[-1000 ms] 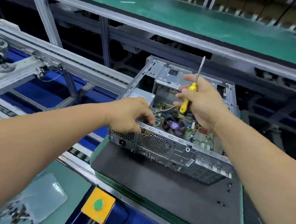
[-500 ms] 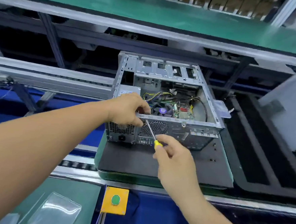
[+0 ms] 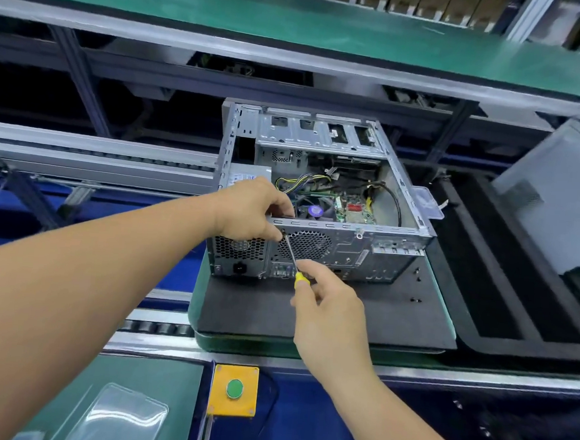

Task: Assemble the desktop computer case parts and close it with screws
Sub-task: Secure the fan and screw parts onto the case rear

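Clear plastic forms the tray (image 3: 124, 414) at lower left, on a green mat; its contents cannot be made out. To its right, a yellow box with a green button (image 3: 234, 388) sits at the conveyor edge.

The left hand (image 3: 251, 210) rests on the upper rear edge of the computer case (image 3: 320, 201), with its fingers curled over the rim and its fingertips pinched at the point where the screwdriver tip meets the rear panel. Whether a screw is held between them cannot be determined. The case lies on its side on a black pad (image 3: 326, 311), open side up, with the motherboard, fan and cables exposed. No side cover is fitted.

The right hand (image 3: 330, 312) grasps the yellow handle of the screwdriver (image 3: 294, 261); the shaft runs up and left to the rear panel, just above the fan grille.

Several small dark screws (image 3: 416, 287) lie loose on the pad, to the right of the case. A grey panel (image 3: 557, 200) stands at the far right, well apart from the case.

Assessment: a rear-panel screw is probably being started.

Possible faults:
- Tip slips off the screw head, caused by the angled shaft; the panel or the left fingertips may be struck.
- Screw drops into the chassis, caused by early release of the pinch.
- Cross-threading, caused by driving off-axis.
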